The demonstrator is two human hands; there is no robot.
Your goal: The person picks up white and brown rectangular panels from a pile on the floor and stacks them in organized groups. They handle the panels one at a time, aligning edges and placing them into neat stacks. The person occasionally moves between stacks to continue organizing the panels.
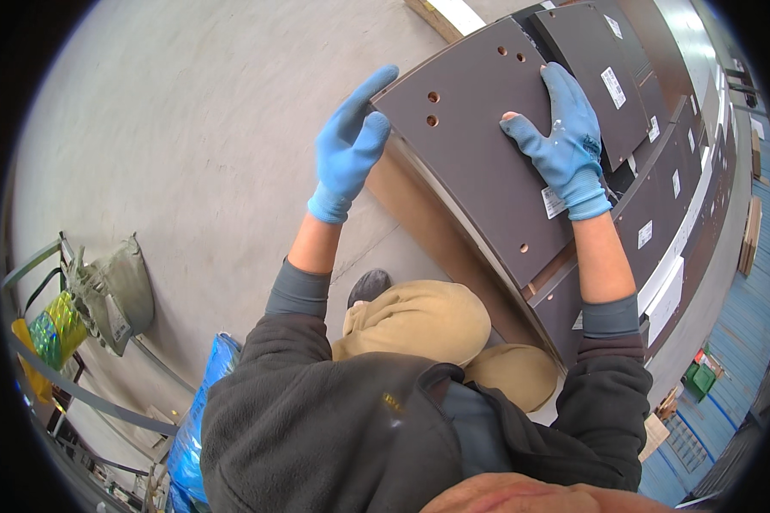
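A dark brown flat panel (466,141) with several drilled holes lies on top of a stack of similar boards. A white label sticks to it near my right wrist. My right hand (565,132), in a blue glove with bare thumb and finger tips, rests spread on the panel's right part. At the panel's far left corner is my left hand (351,141), gloved in blue too. Its fingers are stretched out, with thumb and forefinger apart; whether it touches the corner I cannot tell.
More dark labelled boards (586,68) lie to the right of the panel. A blue plastic bag (201,410) stands at lower left, near a grey-green sack (128,286) and a curved metal rail (94,398). Far right is a blue slatted surface (736,342) with a green container (700,379).
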